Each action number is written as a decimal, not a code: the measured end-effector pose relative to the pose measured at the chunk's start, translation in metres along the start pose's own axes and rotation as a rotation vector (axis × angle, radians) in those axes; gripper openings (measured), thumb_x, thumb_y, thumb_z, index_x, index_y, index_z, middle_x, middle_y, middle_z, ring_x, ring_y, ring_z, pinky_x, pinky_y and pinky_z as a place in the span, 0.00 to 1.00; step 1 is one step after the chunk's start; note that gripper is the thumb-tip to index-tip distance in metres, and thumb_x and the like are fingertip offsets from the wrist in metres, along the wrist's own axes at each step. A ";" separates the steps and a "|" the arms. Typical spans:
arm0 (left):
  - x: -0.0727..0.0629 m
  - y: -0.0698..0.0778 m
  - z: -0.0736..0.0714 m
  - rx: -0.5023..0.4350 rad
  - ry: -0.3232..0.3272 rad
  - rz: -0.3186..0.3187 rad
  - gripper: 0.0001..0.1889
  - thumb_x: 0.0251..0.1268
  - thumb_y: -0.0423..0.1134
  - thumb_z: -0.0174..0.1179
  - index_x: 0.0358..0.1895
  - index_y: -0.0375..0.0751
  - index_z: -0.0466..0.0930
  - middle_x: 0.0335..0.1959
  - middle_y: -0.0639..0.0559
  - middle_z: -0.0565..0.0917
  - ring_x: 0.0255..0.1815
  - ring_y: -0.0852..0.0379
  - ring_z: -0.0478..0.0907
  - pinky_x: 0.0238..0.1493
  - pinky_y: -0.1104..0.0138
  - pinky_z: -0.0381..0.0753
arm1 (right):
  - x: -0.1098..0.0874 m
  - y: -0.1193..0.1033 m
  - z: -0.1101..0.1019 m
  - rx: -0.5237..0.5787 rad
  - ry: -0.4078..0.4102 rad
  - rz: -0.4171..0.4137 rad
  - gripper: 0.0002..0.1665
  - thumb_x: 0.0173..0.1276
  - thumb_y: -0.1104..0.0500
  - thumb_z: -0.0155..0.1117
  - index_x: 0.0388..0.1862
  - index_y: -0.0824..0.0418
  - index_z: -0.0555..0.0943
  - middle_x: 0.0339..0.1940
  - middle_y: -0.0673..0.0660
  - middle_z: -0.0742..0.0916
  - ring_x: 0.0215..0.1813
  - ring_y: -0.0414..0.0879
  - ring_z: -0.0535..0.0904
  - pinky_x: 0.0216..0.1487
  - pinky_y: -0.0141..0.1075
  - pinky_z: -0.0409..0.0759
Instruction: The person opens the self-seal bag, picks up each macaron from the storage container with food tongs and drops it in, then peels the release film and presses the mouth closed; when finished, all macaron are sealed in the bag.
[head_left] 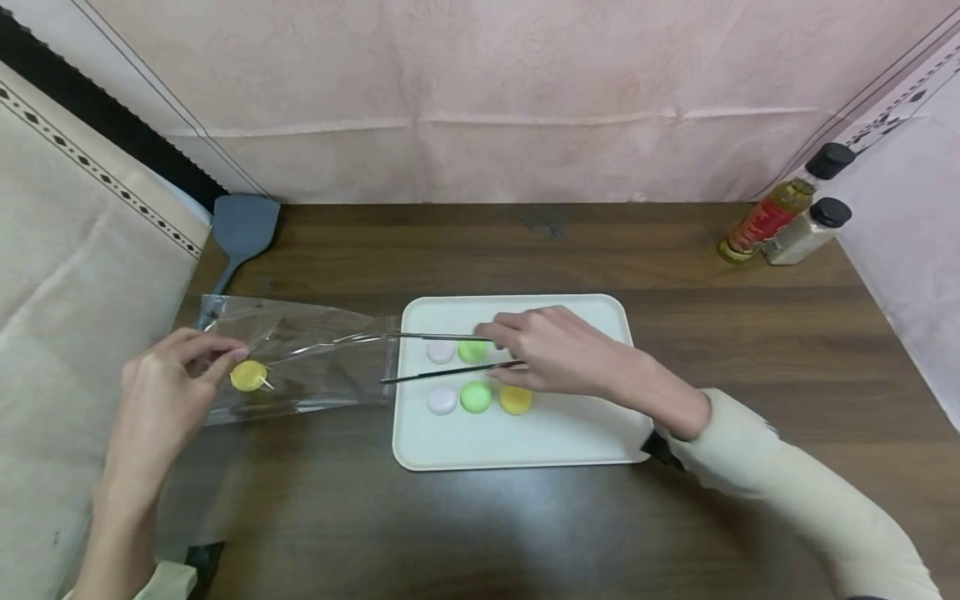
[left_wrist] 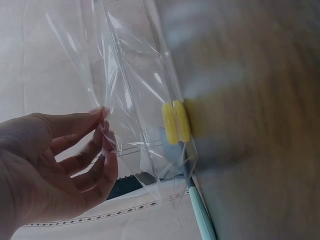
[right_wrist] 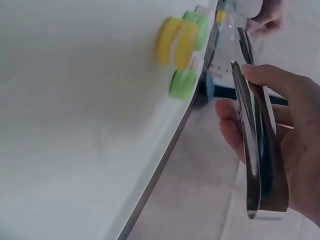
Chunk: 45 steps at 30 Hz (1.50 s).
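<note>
My left hand [head_left: 172, 379] pinches a clear plastic bag [head_left: 322, 371] between thumb and fingers, near its left end. Inside the bag lies a yellow macaron [left_wrist: 182, 121], seen edge-on in the left wrist view. Metal tongs [head_left: 442, 374] are in my right hand [head_left: 558, 354], above a white tray [head_left: 577, 442]. Their arms stand apart, tips pointing left at the bag's right end, and nothing shows between them. On the tray sit two pale macarons [head_left: 442, 400], two green macarons [head_left: 476, 397] and a yellow macaron [head_left: 515, 401]; the tongs and hand partly cover the back row.
A blue-grey spatula [head_left: 243, 225] lies at the back left, its handle passing behind the bag. At the back right stand an oil bottle [head_left: 768, 221] with a red label and a black-capped shaker jar [head_left: 801, 237]. Pale cloth [head_left: 525, 100] hangs behind the wooden table [head_left: 450, 533].
</note>
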<state>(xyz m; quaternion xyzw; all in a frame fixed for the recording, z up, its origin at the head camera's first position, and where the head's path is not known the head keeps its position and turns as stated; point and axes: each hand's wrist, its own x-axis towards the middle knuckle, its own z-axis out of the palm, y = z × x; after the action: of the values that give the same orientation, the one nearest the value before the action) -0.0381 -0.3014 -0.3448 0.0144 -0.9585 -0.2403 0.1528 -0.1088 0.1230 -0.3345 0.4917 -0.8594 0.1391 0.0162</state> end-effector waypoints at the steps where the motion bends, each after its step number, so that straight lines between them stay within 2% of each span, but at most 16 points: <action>1: 0.000 0.000 0.000 0.001 -0.003 -0.004 0.05 0.71 0.31 0.75 0.44 0.31 0.93 0.42 0.36 0.89 0.29 0.77 0.65 0.28 0.78 0.64 | -0.010 0.001 -0.002 0.011 0.016 0.015 0.23 0.73 0.54 0.79 0.61 0.63 0.86 0.42 0.53 0.91 0.33 0.41 0.87 0.31 0.35 0.82; 5: 0.000 0.000 -0.001 0.004 -0.002 -0.011 0.06 0.71 0.32 0.76 0.44 0.31 0.94 0.43 0.35 0.90 0.29 0.80 0.65 0.28 0.79 0.64 | -0.049 0.003 -0.005 0.029 0.076 0.069 0.23 0.71 0.55 0.81 0.60 0.62 0.86 0.39 0.52 0.90 0.31 0.41 0.85 0.31 0.35 0.81; 13: 0.001 0.001 0.001 0.006 -0.004 0.001 0.07 0.70 0.32 0.76 0.44 0.30 0.93 0.42 0.34 0.89 0.28 0.77 0.66 0.26 0.79 0.64 | -0.120 0.005 -0.002 0.016 0.187 0.163 0.28 0.58 0.58 0.89 0.56 0.58 0.86 0.34 0.46 0.89 0.27 0.33 0.77 0.26 0.29 0.74; 16: 0.001 0.002 0.001 0.009 -0.006 -0.003 0.07 0.70 0.32 0.76 0.44 0.30 0.93 0.42 0.34 0.89 0.28 0.76 0.66 0.26 0.78 0.64 | -0.140 0.006 0.003 0.024 0.200 0.171 0.23 0.69 0.50 0.84 0.57 0.57 0.86 0.34 0.43 0.89 0.30 0.30 0.77 0.27 0.29 0.76; 19: 0.001 0.001 0.000 0.006 -0.007 -0.004 0.06 0.70 0.32 0.76 0.44 0.31 0.94 0.42 0.34 0.89 0.28 0.76 0.66 0.27 0.78 0.64 | -0.154 0.005 0.009 0.038 0.216 0.165 0.24 0.82 0.38 0.66 0.56 0.56 0.86 0.34 0.41 0.88 0.32 0.28 0.78 0.29 0.29 0.77; 21: 0.001 0.000 0.000 0.002 -0.010 -0.005 0.06 0.70 0.31 0.76 0.44 0.31 0.94 0.42 0.34 0.89 0.28 0.77 0.66 0.27 0.79 0.64 | -0.161 0.003 0.012 0.040 0.227 0.165 0.30 0.85 0.33 0.54 0.56 0.56 0.86 0.34 0.40 0.87 0.33 0.27 0.78 0.30 0.28 0.77; 22: 0.000 0.000 0.000 -0.001 -0.011 -0.004 0.06 0.70 0.31 0.76 0.44 0.31 0.94 0.42 0.34 0.89 0.28 0.77 0.66 0.27 0.79 0.64 | -0.163 0.002 0.013 0.042 0.230 0.169 0.32 0.85 0.32 0.51 0.55 0.57 0.86 0.34 0.40 0.87 0.33 0.27 0.78 0.30 0.28 0.77; 29: 0.000 -0.001 -0.001 0.004 0.000 0.018 0.05 0.69 0.30 0.76 0.43 0.30 0.94 0.41 0.33 0.90 0.27 0.77 0.66 0.27 0.79 0.64 | -0.173 -0.003 0.016 0.048 0.216 0.213 0.33 0.85 0.32 0.50 0.54 0.57 0.86 0.33 0.39 0.85 0.32 0.27 0.76 0.31 0.25 0.76; 36: 0.001 0.000 0.000 0.012 -0.014 0.003 0.06 0.70 0.31 0.76 0.44 0.30 0.93 0.41 0.33 0.89 0.27 0.76 0.66 0.27 0.78 0.64 | -0.176 -0.002 0.022 0.048 0.232 0.199 0.33 0.85 0.32 0.49 0.54 0.58 0.86 0.33 0.38 0.82 0.33 0.27 0.75 0.31 0.25 0.75; 40: 0.001 0.000 0.000 0.007 -0.023 -0.004 0.07 0.71 0.32 0.76 0.44 0.30 0.93 0.42 0.33 0.89 0.27 0.74 0.67 0.25 0.77 0.65 | -0.176 -0.002 0.024 0.060 0.219 0.205 0.30 0.85 0.33 0.52 0.53 0.56 0.85 0.32 0.37 0.81 0.33 0.26 0.74 0.32 0.24 0.74; 45: 0.000 0.000 0.000 0.011 -0.027 -0.004 0.06 0.71 0.32 0.75 0.44 0.31 0.93 0.41 0.35 0.89 0.26 0.70 0.68 0.25 0.76 0.64 | -0.175 -0.003 0.025 0.080 0.194 0.208 0.17 0.81 0.44 0.70 0.55 0.55 0.86 0.33 0.36 0.83 0.36 0.24 0.77 0.35 0.25 0.78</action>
<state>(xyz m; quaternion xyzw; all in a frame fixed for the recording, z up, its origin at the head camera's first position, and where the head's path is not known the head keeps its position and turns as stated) -0.0385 -0.3016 -0.3449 0.0139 -0.9617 -0.2354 0.1394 -0.0134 0.2621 -0.3868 0.3843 -0.8939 0.2212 0.0650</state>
